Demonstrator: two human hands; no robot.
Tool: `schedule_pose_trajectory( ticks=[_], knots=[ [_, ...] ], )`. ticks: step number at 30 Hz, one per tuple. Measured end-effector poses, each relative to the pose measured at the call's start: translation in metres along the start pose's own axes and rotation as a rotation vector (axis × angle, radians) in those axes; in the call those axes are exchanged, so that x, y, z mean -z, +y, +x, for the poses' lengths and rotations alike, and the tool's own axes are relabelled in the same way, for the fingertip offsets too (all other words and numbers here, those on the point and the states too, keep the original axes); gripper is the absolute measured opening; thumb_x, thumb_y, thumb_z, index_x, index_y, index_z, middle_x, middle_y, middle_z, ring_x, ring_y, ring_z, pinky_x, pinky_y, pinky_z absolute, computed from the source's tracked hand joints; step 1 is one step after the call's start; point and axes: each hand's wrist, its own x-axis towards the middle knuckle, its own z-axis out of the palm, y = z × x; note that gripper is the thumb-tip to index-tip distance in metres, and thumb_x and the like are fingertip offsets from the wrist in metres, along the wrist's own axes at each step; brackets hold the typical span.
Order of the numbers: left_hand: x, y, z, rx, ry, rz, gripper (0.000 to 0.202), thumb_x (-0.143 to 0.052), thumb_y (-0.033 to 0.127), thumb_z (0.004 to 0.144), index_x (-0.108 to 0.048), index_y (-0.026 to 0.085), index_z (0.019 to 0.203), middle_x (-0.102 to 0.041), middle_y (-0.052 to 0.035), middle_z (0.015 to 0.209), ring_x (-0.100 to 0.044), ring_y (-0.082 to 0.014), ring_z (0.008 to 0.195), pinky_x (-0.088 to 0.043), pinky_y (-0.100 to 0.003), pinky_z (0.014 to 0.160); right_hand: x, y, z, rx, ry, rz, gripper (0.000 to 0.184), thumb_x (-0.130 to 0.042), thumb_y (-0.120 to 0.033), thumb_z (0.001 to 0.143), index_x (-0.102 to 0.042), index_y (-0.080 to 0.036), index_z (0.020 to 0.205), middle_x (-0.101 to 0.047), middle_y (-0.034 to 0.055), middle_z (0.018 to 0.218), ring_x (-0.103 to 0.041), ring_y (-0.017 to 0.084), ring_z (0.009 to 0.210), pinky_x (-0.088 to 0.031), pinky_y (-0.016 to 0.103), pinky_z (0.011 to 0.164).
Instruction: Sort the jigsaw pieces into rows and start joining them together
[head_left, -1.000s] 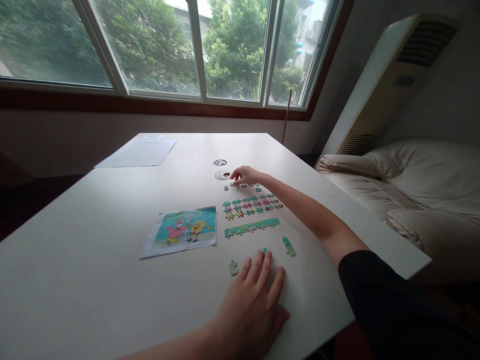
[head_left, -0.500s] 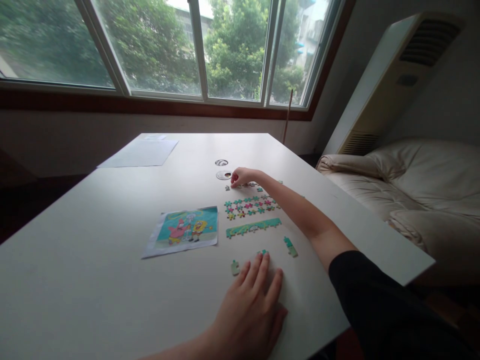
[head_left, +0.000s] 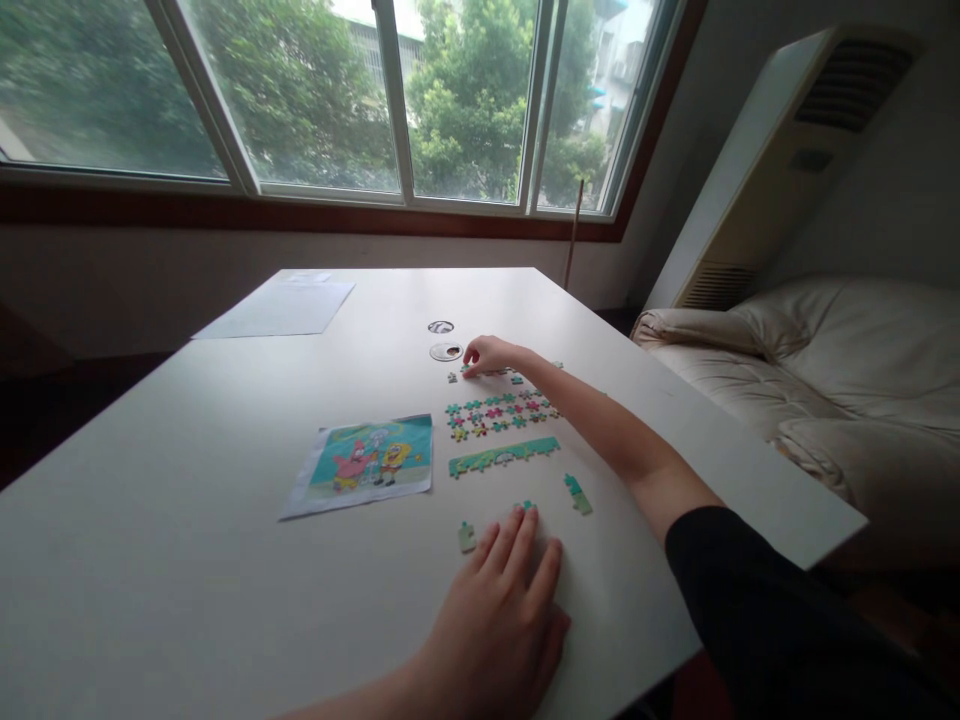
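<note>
My right hand (head_left: 486, 355) reaches far across the white table (head_left: 187, 560), fingers curled and pinched down on a small puzzle piece among the far loose pieces (head_left: 491, 374). My left hand (head_left: 501, 610) lies flat on the table near me, fingers stretched out, fingertips touching a teal piece (head_left: 527, 505). Between the hands lie a grid of several loose coloured pieces (head_left: 501, 413) and a joined green strip (head_left: 504, 455). A single piece (head_left: 466, 537) sits left of my left fingers, a joined pair (head_left: 577, 493) to the right. A cartoon reference picture (head_left: 364, 463) lies left of the pieces.
A sheet of paper (head_left: 279, 306) lies at the table's far left. Two round cable holes (head_left: 444, 350) sit beyond my right hand. A cream sofa cushion (head_left: 840, 380) and a tall air conditioner (head_left: 780, 150) stand to the right. Windows (head_left: 315, 90) run along the back wall.
My right hand stays at the far pieces, shifting only slightly as its fingers press down. My left hand has not moved from the table.
</note>
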Motion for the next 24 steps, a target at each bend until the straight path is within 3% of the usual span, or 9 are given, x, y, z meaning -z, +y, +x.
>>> schedule_pose_trajectory(
  ticks=[8,14,18,20,24],
  knots=[
    [0.002,0.001,0.0,0.003,-0.018,0.004,0.045,-0.037,0.037,0.087,-0.038,0.018,0.128,-0.034,-0.0156,0.137,-0.028,-0.0314,0.126,-0.03,-0.046,0.099,0.005,-0.001,0.007,-0.064,-0.117,0.043,0.03,-0.071,-0.03,0.062,-0.065,-0.012,0.086,-0.063,0.0029,0.07,-0.051,0.007,0.053,-0.038,0.019,0.052],
    [0.002,0.0,-0.001,0.004,0.005,-0.004,0.045,-0.035,0.04,0.088,-0.039,0.018,0.127,-0.036,-0.0162,0.136,-0.029,-0.0315,0.126,-0.031,-0.044,0.1,0.003,-0.009,-0.007,0.012,-0.012,0.088,0.026,-0.067,-0.024,0.067,-0.06,-0.012,0.089,-0.063,0.0038,0.079,-0.053,0.008,0.061,-0.04,0.018,0.055],
    [0.002,0.002,-0.001,0.026,0.002,-0.003,0.046,-0.034,0.041,0.088,-0.039,0.017,0.127,-0.036,-0.0182,0.135,-0.029,-0.0325,0.125,-0.033,-0.045,0.098,0.005,-0.015,-0.05,0.118,0.012,0.138,0.022,-0.063,-0.026,0.071,-0.058,-0.013,0.088,-0.062,0.0025,0.08,-0.055,0.008,0.07,-0.041,0.018,0.062],
    [0.001,0.003,-0.001,0.03,-0.006,0.0,0.046,-0.034,0.04,0.088,-0.039,0.016,0.127,-0.036,-0.019,0.135,-0.03,-0.033,0.125,-0.034,-0.045,0.098,0.006,-0.016,-0.084,0.246,-0.086,0.213,0.023,-0.064,-0.03,0.07,-0.059,-0.013,0.086,-0.061,0.0025,0.078,-0.055,0.009,0.069,-0.042,0.019,0.062],
    [0.001,0.006,0.0,0.037,-0.014,0.019,0.046,-0.035,0.037,0.088,-0.039,0.016,0.128,-0.034,-0.0201,0.135,-0.03,-0.0343,0.124,-0.033,-0.048,0.097,0.002,-0.015,-0.152,0.277,-0.307,0.286,0.024,-0.065,-0.029,0.069,-0.059,-0.015,0.087,-0.062,0.0021,0.077,-0.055,0.009,0.069,-0.043,0.018,0.062]
  ],
)
